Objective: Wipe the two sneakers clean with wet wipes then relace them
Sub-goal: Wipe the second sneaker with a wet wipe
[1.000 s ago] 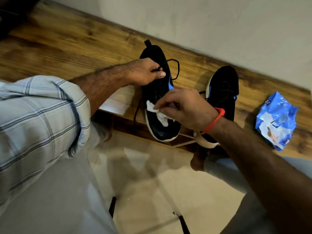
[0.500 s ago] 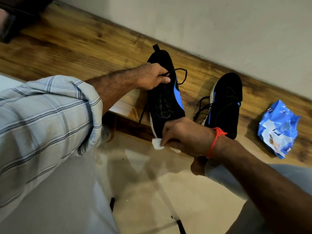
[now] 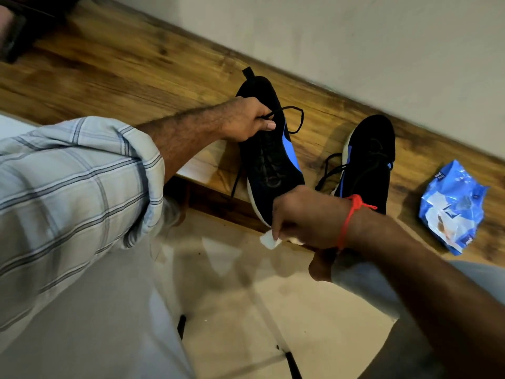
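Two black sneakers with blue side stripes lie on a wooden bench (image 3: 114,77). My left hand (image 3: 246,119) grips the left sneaker (image 3: 269,157) at its collar, next to a loose black lace loop. My right hand (image 3: 303,217), with a red thread on the wrist, pinches a white wet wipe (image 3: 269,240) against that sneaker's toe at the bench's front edge. The toe is hidden under my hand. The right sneaker (image 3: 369,160) lies untouched beside it, its laces loose.
A crumpled blue wet-wipe pack (image 3: 451,206) lies on the bench at the right. A pale wall runs right behind the bench. Below are a tiled floor (image 3: 246,296), my knees and a bare foot. A dark object sits at the far left.
My right hand has slid the wipe from the middle of the left sneaker down to its toe. My left hand keeps its hold on the collar.
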Tool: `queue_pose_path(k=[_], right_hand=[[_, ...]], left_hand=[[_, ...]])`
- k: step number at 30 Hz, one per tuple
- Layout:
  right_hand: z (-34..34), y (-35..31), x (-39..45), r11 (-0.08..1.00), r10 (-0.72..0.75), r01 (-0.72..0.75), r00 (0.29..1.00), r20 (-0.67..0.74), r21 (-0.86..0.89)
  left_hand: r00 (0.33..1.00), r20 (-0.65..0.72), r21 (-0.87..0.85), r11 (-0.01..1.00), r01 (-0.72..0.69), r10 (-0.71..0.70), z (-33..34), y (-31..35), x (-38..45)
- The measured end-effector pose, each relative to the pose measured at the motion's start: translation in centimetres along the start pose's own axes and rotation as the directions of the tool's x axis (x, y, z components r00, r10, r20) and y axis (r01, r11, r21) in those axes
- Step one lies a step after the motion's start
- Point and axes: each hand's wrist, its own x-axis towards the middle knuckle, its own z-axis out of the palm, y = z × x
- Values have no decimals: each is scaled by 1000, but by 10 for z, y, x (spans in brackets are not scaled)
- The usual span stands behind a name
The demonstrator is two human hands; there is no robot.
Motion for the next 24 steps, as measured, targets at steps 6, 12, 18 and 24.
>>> queue_pose_path(k=[6, 12, 18, 24], right_hand=[[-13, 58, -18, 928, 353, -241, 813, -464, 284], [-1, 50, -2, 947, 261, -64, 722, -641, 314], [16, 12, 24, 992, -24, 90, 831, -556, 92], [13, 3, -2, 998, -58, 59, 987, -152, 0]], left_hand=[[985, -114, 403, 912, -71, 128, -7, 10, -1], [968, 77, 565, 790, -239, 238, -17, 2, -4], [967, 131, 535, 806, -253, 217, -10, -3, 4], [971, 108, 518, 822, -236, 211, -9, -6, 4]])
